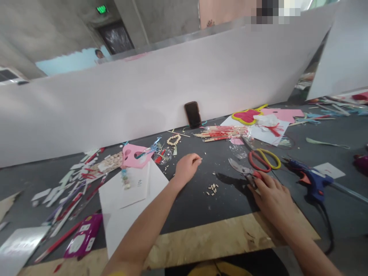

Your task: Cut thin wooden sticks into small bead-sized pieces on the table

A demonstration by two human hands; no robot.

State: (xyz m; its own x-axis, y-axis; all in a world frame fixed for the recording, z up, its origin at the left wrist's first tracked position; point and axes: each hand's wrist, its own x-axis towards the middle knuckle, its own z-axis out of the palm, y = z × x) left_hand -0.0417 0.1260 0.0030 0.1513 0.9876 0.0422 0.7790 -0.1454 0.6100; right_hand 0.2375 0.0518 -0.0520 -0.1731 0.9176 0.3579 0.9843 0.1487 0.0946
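My right hand point(273, 195) is closed around the red handles of pruning shears point(240, 167), whose blades point up and left above the dark tabletop. My left hand point(188, 167) is held over the middle of the table with its fingers pinched. A tiny pale tip shows at the fingertips, too small to name. Between the hands lies a little pile of short pale cut pieces point(212, 188), with single bits scattered around. Beyond my left hand is a ring of pale beads point(173, 139).
A bundle of red-and-tan sticks point(221, 132), scissors point(263, 159) and a blue glue gun point(312, 178) lie to the right. White paper point(110, 207), a pink cutout point(133, 155) and a purple packet point(84, 235) are at left. A phone point(193, 114) leans on the white partition point(138, 96).
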